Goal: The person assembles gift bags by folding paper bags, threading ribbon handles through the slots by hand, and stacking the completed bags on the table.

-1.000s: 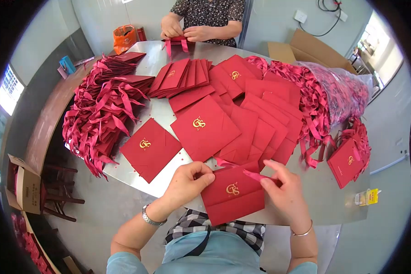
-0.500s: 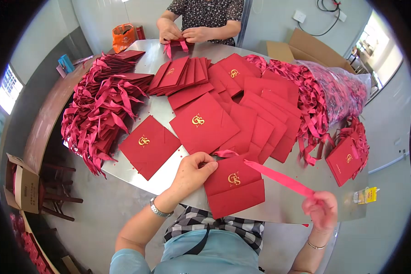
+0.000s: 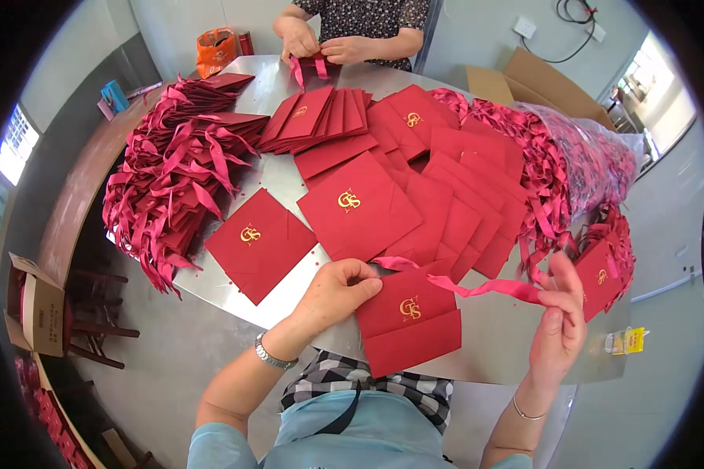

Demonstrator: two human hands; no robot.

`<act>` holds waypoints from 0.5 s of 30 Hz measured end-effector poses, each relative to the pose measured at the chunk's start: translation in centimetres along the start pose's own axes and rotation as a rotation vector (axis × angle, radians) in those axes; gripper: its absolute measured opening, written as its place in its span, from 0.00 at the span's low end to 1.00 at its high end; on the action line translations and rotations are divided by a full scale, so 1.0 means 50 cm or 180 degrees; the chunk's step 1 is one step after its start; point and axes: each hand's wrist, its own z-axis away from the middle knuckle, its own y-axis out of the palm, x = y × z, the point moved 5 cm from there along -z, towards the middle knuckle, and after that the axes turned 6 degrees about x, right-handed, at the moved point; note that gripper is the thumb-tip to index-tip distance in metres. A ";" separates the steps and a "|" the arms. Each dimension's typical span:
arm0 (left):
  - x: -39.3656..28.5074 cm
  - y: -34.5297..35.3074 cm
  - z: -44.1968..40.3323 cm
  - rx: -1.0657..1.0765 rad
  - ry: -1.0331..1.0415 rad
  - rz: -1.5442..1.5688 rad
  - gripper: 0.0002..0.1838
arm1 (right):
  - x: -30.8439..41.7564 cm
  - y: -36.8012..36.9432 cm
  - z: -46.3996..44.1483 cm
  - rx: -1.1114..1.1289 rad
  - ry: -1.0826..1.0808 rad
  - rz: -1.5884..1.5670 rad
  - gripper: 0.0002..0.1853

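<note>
My left hand (image 3: 332, 295) pinches the upper left edge of a red folded bag (image 3: 409, 332) with a gold emblem, at the near edge of the metal table. A pink ribbon (image 3: 489, 290) runs from the bag's top edge to the right, and its other part lies above the bag. My right hand (image 3: 559, 316) holds the ribbon's far end between its fingers, with some fingers raised. Beyond the bag are a flat red bag (image 3: 260, 245) on the left and a larger one (image 3: 358, 206) lying over a spread of red bags (image 3: 477, 207).
A heap of ribboned bags (image 3: 172, 180) covers the left side. Loose ribbons in clear plastic (image 3: 594, 160) lie at the right, near a small stack (image 3: 598, 273) and a yellow-labelled container (image 3: 626, 341). Across the table, a co-worker's hands (image 3: 321, 48) handle a ribboned bag.
My right hand first pulled the ribbon out to the lower right, then rose toward the right-hand stack. The ribbon now curves and twists. My left hand still grips the bag.
</note>
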 end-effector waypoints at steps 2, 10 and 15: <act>-0.004 0.003 -0.001 0.0269 0.0063 0.0280 0.06 | 0.006 0.014 -0.016 0.0267 0.0128 -0.0604 0.11; -0.005 0.009 -0.019 0.0273 0.0144 0.0280 0.09 | -0.037 0.227 0.013 0.1560 0.1330 -0.0363 0.11; 0.000 -0.006 -0.010 0.0319 -0.0310 0.0283 0.10 | -0.045 0.271 0.031 0.1698 0.0982 0.0051 0.08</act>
